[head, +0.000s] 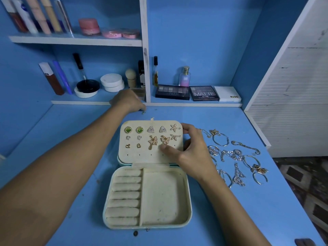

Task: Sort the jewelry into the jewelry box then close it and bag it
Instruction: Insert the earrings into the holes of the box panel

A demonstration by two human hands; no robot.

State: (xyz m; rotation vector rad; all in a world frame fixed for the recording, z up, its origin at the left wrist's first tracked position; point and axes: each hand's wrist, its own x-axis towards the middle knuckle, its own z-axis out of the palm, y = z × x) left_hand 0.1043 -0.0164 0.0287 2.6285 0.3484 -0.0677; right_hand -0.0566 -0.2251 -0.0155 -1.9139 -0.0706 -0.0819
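A cream jewelry box (165, 197) lies open on the blue desk, with ring rolls on the left and a bare tray on the right. Its lid panel (140, 155) carries several pairs of earrings (152, 137). My right hand (188, 151) grips the lid's right edge, thumb on the panel and fingers round the rim. My left hand (127, 101) reaches beyond the box, its fingertips down at a small earring (143, 112) on the desk; the fingers are hidden behind the hand. A pile of rings, chains and bracelets (236, 157) lies to the right of the box.
White shelves at the back hold cosmetics: eyeshadow palettes (188, 94), a perfume bottle (185, 77), jars (112, 82) and tubes. A white slatted panel (292, 96) stands at the right. The desk's right edge drops to a patterned floor. A small dark object (135, 233) lies in front of the box.
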